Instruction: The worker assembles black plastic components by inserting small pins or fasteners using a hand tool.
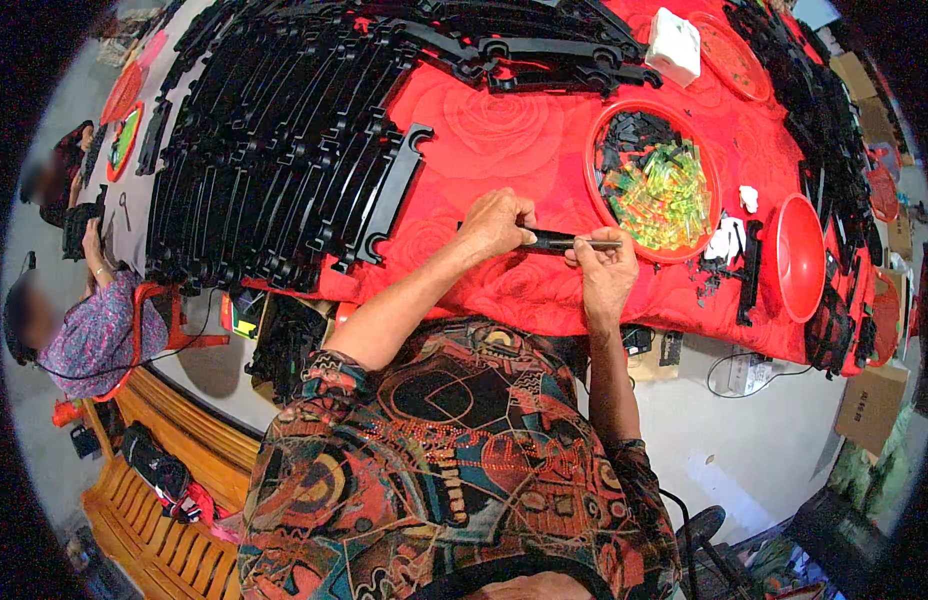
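Over the near edge of the red cloth, my left hand (498, 222) is closed round the left part of a slim black bar-shaped piece (552, 240). My right hand (606, 272) pinches its right end, where a thin greyish-brown tip sticks out past the fingers. I cannot make out whether bar and tip are one part or two. To the right and a little farther off, close to my right hand, stands a red bowl (590, 165) holding small black pieces (634, 138) and yellow-green translucent pieces (669, 200).
Long black plastic parts (274, 150) lie in dense rows at left and far side. An empty-looking red bowl (799, 258) tilts at right, near crumpled white tissue (725, 240). A tissue pack (674, 46) lies farther back. Another person (104, 330) sits at far left beside a wooden bench (169, 490).
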`<state>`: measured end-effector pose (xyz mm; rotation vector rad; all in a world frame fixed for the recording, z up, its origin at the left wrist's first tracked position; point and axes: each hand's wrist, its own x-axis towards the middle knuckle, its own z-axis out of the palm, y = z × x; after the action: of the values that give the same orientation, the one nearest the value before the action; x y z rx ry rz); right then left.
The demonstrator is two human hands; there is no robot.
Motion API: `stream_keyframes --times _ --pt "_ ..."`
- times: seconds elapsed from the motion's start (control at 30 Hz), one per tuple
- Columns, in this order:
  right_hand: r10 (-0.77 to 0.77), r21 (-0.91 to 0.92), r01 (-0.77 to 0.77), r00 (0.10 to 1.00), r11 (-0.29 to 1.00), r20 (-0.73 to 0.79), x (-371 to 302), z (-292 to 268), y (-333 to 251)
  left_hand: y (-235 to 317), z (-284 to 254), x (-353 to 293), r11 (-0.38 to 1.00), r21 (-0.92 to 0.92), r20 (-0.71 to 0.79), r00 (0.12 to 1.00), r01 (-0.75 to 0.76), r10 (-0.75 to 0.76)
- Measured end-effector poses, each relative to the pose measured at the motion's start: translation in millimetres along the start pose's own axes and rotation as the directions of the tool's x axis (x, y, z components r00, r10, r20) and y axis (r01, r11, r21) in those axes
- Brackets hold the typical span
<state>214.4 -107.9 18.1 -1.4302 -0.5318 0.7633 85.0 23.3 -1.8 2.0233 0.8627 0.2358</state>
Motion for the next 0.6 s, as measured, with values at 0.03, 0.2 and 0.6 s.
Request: stream_keyframes --times 0.03,0.2,0.6 --pt "0.007 0.014 -0.007 1.000 1.000 -0.008 0 0 0 1 0 0 1.000 0.000 0.004 1.000 -0.002 0.002" --pt "0.003 -0.005 -0.004 1.000 1.000 -0.008 2 0 -1 7 -1 -1 0.999 0.033 -0.050 0.999 0.004 -0.002" --pt "0.028 -0.054 -0.027 1.000 0.998 0.014 0 -5 1 9 2 0 0.996 0.086 -0.066 0.998 -0.007 0.013"
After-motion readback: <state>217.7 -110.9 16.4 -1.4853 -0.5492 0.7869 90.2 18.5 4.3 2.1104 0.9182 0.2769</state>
